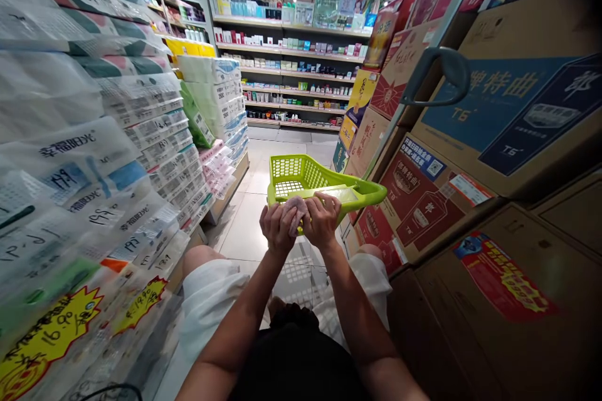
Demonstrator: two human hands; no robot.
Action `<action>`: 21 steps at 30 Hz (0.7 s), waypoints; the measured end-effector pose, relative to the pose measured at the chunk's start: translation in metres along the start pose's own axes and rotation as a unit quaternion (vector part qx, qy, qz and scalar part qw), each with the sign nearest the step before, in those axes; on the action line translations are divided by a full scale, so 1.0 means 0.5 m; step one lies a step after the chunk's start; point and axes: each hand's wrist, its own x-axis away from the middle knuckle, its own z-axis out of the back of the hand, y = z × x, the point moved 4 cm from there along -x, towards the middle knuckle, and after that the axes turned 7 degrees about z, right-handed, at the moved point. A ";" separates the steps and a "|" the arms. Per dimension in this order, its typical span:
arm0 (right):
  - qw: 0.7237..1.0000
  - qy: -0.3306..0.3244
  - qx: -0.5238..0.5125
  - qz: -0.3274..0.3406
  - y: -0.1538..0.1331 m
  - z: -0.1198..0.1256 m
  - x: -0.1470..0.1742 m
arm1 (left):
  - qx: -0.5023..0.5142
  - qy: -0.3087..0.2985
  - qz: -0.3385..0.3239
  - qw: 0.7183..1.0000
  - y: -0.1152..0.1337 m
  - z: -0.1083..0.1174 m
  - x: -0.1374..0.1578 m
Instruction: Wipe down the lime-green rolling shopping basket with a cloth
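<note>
A lime-green shopping basket with perforated walls is held tilted in front of my knees. At its near rim, a crumpled greyish-pink cloth is bunched between my two hands. My left hand is closed on the cloth, its fingers against the rim. Curled over the near rim, just right of the cloth, is my right hand; its thumb side touches the cloth. The basket's handle end points to the right. My palms and the underside of the basket are hidden.
Wrapped tissue packs are stacked high along the left, with yellow price signs. Cardboard cartons rise close on the right, where a grey loop handle juts out. Beyond the tiled floor stand product shelves.
</note>
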 end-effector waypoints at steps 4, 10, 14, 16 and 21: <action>1.000 -0.004 -0.022 0.001 0.010 0.008 -0.006 | -0.013 -0.144 0.088 0.986 -0.018 -0.017 -0.089; 0.999 0.017 -0.050 0.001 0.035 0.034 0.004 | 0.064 -0.400 0.248 0.880 -0.037 -0.043 -0.188; 0.999 -0.004 -0.048 -0.008 0.049 0.047 0.017 | 0.100 -0.238 0.182 0.949 -0.005 -0.022 -0.116; 0.999 -0.006 -0.052 -0.009 0.056 0.053 0.021 | 0.107 -0.099 0.148 0.978 0.010 0.001 -0.051; 0.998 -0.001 -0.070 -0.007 0.085 0.069 0.027 | 0.116 -0.055 0.091 0.988 0.002 -0.003 0.006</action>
